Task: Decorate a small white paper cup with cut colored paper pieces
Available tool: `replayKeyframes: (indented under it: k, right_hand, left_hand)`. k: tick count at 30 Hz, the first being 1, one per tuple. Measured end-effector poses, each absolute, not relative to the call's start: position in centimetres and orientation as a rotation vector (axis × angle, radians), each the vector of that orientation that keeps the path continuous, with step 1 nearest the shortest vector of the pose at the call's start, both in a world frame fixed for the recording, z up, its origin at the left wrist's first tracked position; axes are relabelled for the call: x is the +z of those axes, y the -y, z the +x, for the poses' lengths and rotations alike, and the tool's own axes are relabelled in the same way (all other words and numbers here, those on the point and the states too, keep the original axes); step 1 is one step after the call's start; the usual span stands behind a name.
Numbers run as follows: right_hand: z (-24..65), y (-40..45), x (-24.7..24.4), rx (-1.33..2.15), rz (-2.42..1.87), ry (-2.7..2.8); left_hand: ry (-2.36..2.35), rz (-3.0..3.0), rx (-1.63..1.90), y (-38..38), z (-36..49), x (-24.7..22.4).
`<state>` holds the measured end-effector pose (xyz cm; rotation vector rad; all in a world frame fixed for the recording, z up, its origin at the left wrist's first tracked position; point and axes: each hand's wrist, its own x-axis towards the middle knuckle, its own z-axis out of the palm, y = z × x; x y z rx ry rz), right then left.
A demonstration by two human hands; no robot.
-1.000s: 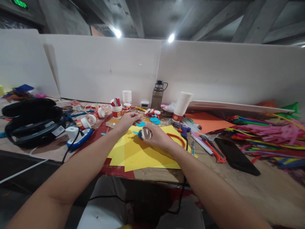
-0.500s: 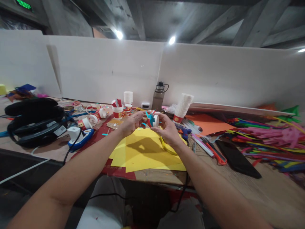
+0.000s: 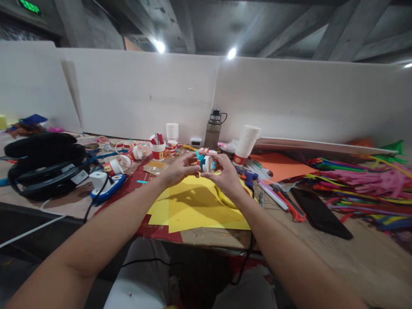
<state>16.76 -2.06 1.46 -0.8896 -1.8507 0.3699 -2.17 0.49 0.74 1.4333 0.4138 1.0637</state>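
Between my hands, above the yellow paper sheets [image 3: 193,210], is a cut paper cup [image 3: 208,164] with blue paper strips on it, its white round end turned to the right. My right hand [image 3: 228,175] grips it from the right, thumb below and fingers above. From the left, my left hand [image 3: 180,170] has its thumb and fingers closed at the blue strips. Fingertips of both hands are partly hidden by the cup piece. A yellow ring-shaped thing [image 3: 225,198] lies on the paper under my right wrist.
Stacked paper cups [image 3: 248,143] and a water bottle [image 3: 213,131] stand at the back. To the right lie a glue gun [image 3: 249,175], red-handled scissors [image 3: 294,209], a black phone [image 3: 322,213] and pipe cleaners [image 3: 370,180]. Headphones [image 3: 54,171] and a blue-white power strip [image 3: 108,189] are left.
My left hand has come in to the right and now touches the cup piece. The cup piece has turned a little, its white end facing more toward me.
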Motion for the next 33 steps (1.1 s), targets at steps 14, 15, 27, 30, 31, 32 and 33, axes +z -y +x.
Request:
replayKeyframes:
  k: [14, 15, 27, 30, 31, 32, 33]
  right_hand:
    - [16.45, 2.27, 1.64, 0.493, -0.907, 1.792]
    - [16.47, 2.28, 1.66, 0.480, -0.907, 1.803]
    - [16.78, 2.07, 1.44, 0.269, -0.926, 1.866]
    - [16.76, 2.11, 1.42, 0.253, -0.910, 1.864]
    - [16.75, 2.12, 1.41, 0.258, -0.902, 1.870]
    - [16.74, 2.14, 1.39, 0.265, -0.893, 1.878]
    - [16.73, 2.16, 1.38, 0.271, -0.882, 1.885]
  left_hand:
    - [-0.427, 1.577, 1.004, -1.11, -2.51, 0.30]
    - [-0.429, 1.578, 1.004, -1.14, -2.50, 0.27]
    - [-0.454, 1.573, 1.071, -1.15, -2.44, 0.13]
    - [-0.447, 1.558, 1.077, -1.25, -2.48, -0.02]
    - [-0.439, 1.564, 1.066, -1.30, -2.50, -0.07]
    - [-0.431, 1.573, 1.050, -1.35, -2.52, -0.10]
    - [-0.425, 1.581, 1.034, -1.39, -2.53, -0.13]
